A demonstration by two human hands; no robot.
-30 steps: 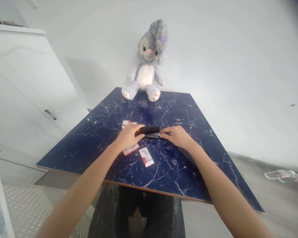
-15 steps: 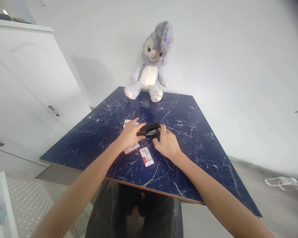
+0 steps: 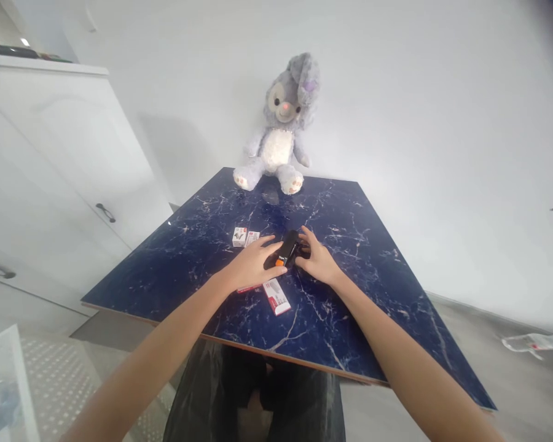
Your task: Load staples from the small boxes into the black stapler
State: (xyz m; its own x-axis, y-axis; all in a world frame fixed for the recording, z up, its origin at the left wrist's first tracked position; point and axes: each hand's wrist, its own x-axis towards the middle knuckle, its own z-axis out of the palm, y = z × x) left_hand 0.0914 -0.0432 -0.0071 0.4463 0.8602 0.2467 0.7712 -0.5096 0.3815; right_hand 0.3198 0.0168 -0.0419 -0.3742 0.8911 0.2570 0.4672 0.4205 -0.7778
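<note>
A black stapler (image 3: pixel 289 243) with an orange end is between my hands above the middle of the table, its orange end angled toward me. My left hand (image 3: pixel 252 265) has its thumb and fingers around the orange end. My right hand (image 3: pixel 319 261) curls against the stapler's right side; its fingertips are partly hidden there. Below the hands lies a white and red box (image 3: pixel 276 297). A second red-edged box (image 3: pixel 247 288) is mostly covered by my left hand. Beyond that hand stand a small white box (image 3: pixel 239 237) with a dark picture and another small box (image 3: pixel 252 237).
The dark blue marbled table (image 3: pixel 359 294) ends in a wooden edge near my lap. A grey plush rabbit (image 3: pixel 279 135) sits at its far end against the wall. A white cabinet (image 3: pixel 50 159) is at the left. Clear plastic packaging (image 3: pixel 534 344) lies on the floor to the right.
The stapler has turned from roughly sideways to pointing its orange end toward me. Both hands have shifted with it, uncovering the small boxes behind my left hand. The view has tilted slightly.
</note>
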